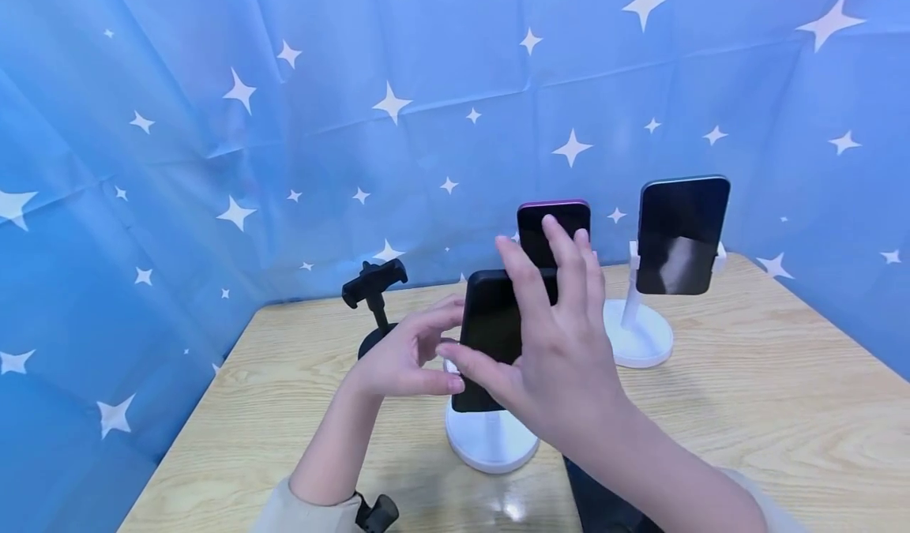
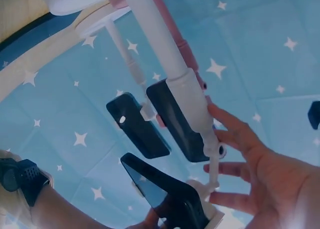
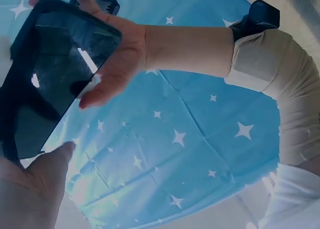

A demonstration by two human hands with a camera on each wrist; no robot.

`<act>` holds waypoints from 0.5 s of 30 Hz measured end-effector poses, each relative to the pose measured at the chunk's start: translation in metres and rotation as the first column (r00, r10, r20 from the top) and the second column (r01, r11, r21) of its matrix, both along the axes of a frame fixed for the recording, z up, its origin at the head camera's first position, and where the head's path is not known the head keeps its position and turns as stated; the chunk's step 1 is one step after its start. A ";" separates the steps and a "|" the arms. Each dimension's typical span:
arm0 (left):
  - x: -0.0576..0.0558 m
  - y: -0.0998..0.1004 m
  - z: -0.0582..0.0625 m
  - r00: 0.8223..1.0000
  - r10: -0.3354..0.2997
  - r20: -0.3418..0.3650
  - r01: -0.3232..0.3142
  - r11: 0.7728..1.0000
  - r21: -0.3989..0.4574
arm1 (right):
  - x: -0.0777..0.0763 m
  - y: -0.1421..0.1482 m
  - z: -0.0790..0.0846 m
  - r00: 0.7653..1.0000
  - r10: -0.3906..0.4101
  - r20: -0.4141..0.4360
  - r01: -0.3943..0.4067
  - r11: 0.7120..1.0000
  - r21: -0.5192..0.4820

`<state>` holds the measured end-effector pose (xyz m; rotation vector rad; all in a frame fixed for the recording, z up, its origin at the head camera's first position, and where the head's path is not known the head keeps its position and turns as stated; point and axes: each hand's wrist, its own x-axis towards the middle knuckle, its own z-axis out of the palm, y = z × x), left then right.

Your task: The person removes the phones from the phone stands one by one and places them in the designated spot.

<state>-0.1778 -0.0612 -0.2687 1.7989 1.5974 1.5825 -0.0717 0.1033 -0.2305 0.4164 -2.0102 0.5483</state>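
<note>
A black smartphone (image 1: 486, 320) sits upright in a white phone stand (image 1: 493, 446) near the middle of the table. My left hand (image 1: 408, 351) is at the phone's left edge, thumb low and fingers loosely bent. In the left wrist view, its fingertips reach the stand's post (image 2: 192, 96) and joint from behind; firm contact cannot be told. My right hand (image 1: 558, 339) spreads its fingers in front of the phone's right side and covers part of it. In the right wrist view, the right thumb (image 3: 62, 154) is near the phone's edge (image 3: 65, 54).
Behind stands a phone with a pink rim (image 1: 553, 221). Another phone (image 1: 682, 237) rests in a white stand (image 1: 643, 343) at the right. Back left is a black phone stand (image 1: 374, 284) holding nothing. A dark flat item (image 1: 604, 497) lies at the front edge. A starry blue curtain (image 1: 320, 122) hangs behind.
</note>
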 end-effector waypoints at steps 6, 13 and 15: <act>0.000 0.004 0.004 0.999 0.025 -0.037 -0.027 0.998 -0.055 | -0.003 -0.017 0.010 0.994 -0.056 -0.092 0.055 0.998 -0.016; -0.004 0.003 0.006 1.000 0.004 -0.013 -0.006 0.997 -0.082 | -0.010 -0.017 0.006 0.987 -0.112 -0.116 0.109 0.994 -0.029; -0.004 0.002 0.006 1.000 0.000 -0.012 -0.001 0.996 -0.093 | -0.011 -0.016 0.006 0.988 -0.102 -0.117 0.098 0.995 -0.035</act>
